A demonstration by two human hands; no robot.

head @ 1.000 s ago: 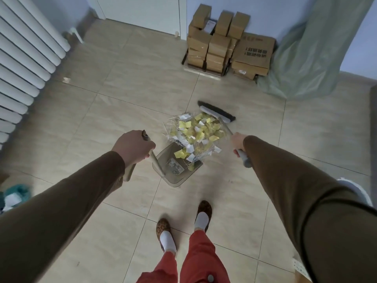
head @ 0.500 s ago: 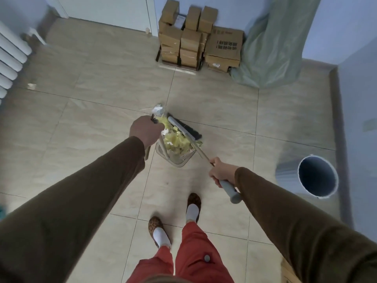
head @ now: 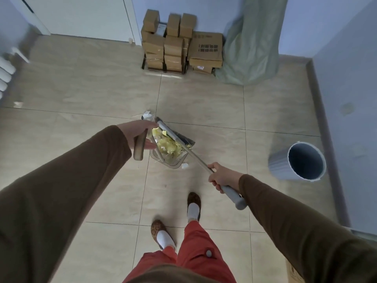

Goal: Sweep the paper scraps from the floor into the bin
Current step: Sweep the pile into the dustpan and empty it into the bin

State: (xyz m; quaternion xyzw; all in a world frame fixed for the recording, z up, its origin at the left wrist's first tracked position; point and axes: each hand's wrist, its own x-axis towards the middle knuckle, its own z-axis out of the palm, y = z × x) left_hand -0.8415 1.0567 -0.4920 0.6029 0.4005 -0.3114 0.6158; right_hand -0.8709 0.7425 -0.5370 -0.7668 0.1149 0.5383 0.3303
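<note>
My left hand [head: 140, 132] grips the brown handle of a clear dustpan [head: 172, 162] held above the floor. Yellow and white paper scraps [head: 168, 144] fill the pan. One white scrap [head: 184, 166] sits at the pan's lower edge, and another white scrap [head: 148, 115] sticks out at its top. My right hand [head: 222, 176] holds the broom [head: 195, 156] by its grey grip, with the broom head laid across the pan over the scraps. A grey-blue bin [head: 302, 163] stands open on the floor to the right, near the wall.
Stacked cardboard boxes [head: 179, 45] and a green sack [head: 251, 48] stand against the far wall. A white radiator [head: 5, 74] is at the left edge, with a small scrap [head: 18, 104] on the floor near it. My feet in slippers [head: 193, 205] stand on the tiles below the pan.
The dustpan has been lifted off the floor with the scraps inside and the broom laid over it. The view has swung right, bringing the bin into sight.
</note>
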